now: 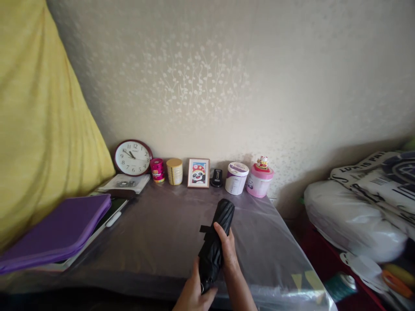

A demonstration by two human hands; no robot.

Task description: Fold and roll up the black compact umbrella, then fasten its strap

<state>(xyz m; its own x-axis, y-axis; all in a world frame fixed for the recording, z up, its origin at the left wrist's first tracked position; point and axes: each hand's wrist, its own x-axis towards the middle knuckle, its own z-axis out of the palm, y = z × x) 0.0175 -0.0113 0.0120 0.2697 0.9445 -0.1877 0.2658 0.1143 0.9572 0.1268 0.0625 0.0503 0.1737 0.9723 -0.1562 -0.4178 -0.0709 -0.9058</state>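
A folded black umbrella (216, 235) lies lengthwise over a plastic-covered table (155, 242), its tip pointing away toward the wall. My right hand (227, 248) is wrapped round its middle from the right side. At the near end my left hand (194, 293) grips the handle, fingers closed. A short strap sticks out on the umbrella's left side.
Along the wall stand a round clock (132, 157), a pink tin (157, 169), a yellow tin (174, 171), a framed panda picture (198, 172), a small black device (216, 177), a white tub (236, 177) and a pink jar (259, 179). A purple folder (61, 229) lies left. Bagged bedding (353, 216) sits right.
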